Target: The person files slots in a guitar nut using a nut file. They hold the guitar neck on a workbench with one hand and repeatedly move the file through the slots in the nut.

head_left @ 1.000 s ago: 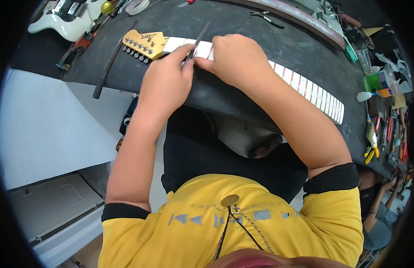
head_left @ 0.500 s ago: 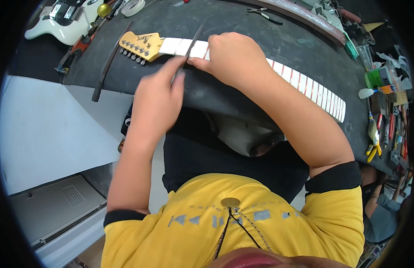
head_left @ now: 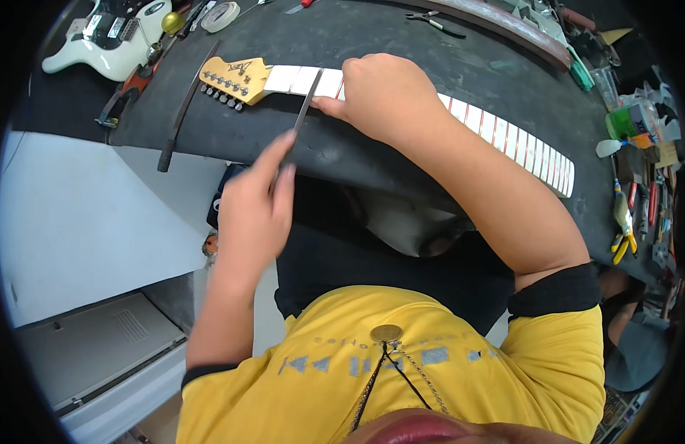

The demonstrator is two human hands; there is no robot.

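Observation:
A guitar neck (head_left: 498,133) lies along the bench, its pale wooden headstock (head_left: 231,79) with metal tuners at the left. White strips cover the fingerboard between reddish fret lines. My right hand (head_left: 387,92) is closed around the neck near the headstock end, thumb along the near edge. In my left hand (head_left: 254,207), a slim dark metal file (head_left: 305,109) is gripped at its near end. The file slants away from me, its far tip over the white strips just left of my right thumb. I cannot tell whether it touches a fret.
A longer file (head_left: 181,118) with a dark handle lies left of the headstock. Pliers (head_left: 436,24) and a long curved bar (head_left: 498,29) sit farther back. A white guitar body (head_left: 109,44) is at the far left, and yellow-handled pliers (head_left: 622,222) with several tools crowd the right.
My left hand has drawn the file back toward me and slightly left, so its tip now ends over the fingerboard instead of beyond it. My right hand keeps its hold.

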